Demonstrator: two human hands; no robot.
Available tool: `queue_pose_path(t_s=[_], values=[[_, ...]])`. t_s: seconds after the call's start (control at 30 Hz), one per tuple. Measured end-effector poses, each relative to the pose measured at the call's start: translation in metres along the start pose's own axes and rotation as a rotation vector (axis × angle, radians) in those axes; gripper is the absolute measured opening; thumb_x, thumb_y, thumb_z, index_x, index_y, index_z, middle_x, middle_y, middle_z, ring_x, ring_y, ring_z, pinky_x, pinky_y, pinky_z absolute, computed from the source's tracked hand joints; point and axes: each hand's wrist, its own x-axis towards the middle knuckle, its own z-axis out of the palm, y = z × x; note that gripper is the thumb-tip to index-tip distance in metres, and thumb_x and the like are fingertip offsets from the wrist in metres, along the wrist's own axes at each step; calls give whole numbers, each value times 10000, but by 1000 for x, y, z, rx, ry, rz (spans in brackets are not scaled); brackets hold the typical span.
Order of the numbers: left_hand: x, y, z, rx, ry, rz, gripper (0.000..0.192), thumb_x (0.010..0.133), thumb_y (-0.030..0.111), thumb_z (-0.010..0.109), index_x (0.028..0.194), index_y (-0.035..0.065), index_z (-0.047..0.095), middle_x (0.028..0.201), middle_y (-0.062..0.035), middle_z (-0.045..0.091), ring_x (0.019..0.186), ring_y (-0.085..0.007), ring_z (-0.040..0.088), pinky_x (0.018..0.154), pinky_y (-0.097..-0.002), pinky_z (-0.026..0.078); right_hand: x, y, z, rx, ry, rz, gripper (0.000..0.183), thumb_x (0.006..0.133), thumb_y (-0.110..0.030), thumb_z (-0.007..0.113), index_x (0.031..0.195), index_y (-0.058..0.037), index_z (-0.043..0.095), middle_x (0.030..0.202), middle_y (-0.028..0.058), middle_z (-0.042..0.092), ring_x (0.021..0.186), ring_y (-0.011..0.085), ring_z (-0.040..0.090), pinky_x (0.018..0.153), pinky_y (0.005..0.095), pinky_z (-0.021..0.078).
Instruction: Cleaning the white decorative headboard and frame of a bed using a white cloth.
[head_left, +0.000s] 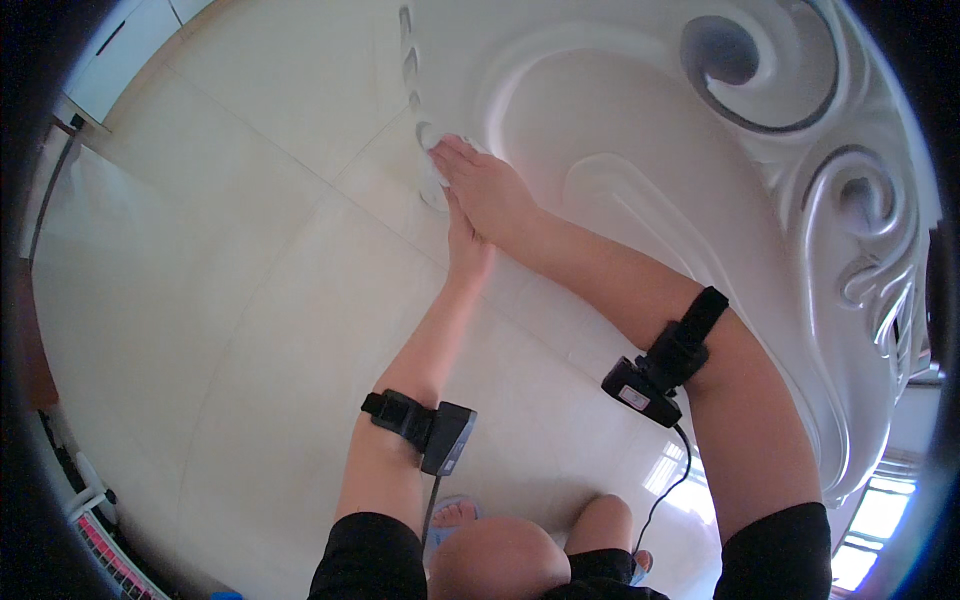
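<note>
A large glossy white bed panel with carved scrolls, probably a footboard (615, 112), rises before me on the right. My right hand (491, 184) lies with its fingers together against the panel's scalloped left edge. Under and around its fingertips shows a bit of white material, apparently a thin cloth (431, 137), pressed on that edge. Just below, my left hand (466, 236) reaches to the same edge, its thumb side against my right hand. Most of its fingers are hidden, so what it holds cannot be made out.
Pale floor tiles (247, 262) spread to the left. Each forearm wears a strapped black device (448, 439) with a cable. A white cabinet (124, 52) stands at upper left, a white-framed rack (112, 547) at lower left. My knee (499, 559) is bent below.
</note>
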Motion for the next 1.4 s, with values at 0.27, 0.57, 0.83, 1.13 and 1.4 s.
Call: queue_pose_path(t_s=[0.27,0.57,0.83,1.13,1.4], values=[[24,-29,-13,321,-161,23,794,887,336,556,1434,-19,103,1465,-237,206,1386,-299,151,1119,-375,132,44,-36,70,122,34,260,647,852,-165,529,1434,-66,267,1495,14,266,1380,199,226,1052,274,274],[47,-122,-6,-195,-109,-245,822,881,347,561,1439,-4,71,1472,-238,184,1395,-297,119,1127,-378,83,51,4,16,-626,-207,39,713,853,-220,551,1457,-89,195,1535,-26,119,1410,178,89,1125,294,147],[46,-109,17,-193,-117,-66,892,888,368,549,1438,-2,-47,1502,-216,65,1405,-293,43,1130,-394,-1,22,-14,60,-589,-154,109,637,898,-280,471,1454,-99,221,1520,-27,184,1410,170,108,1144,297,67],[58,-22,25,94,-21,177,902,897,379,535,1434,-2,-83,1509,-206,-5,1407,-300,0,1128,-398,-22,21,24,37,-157,214,16,580,915,-264,389,1420,-14,250,1507,116,218,1400,245,170,1141,411,128],[92,18,4,221,4,300,910,914,397,505,1423,-4,-133,1510,-198,-100,1404,-305,-72,1124,-406,-47,20,66,-39,-258,151,134,631,892,-309,423,1449,-83,230,1490,-40,268,1392,137,163,1158,350,21]])
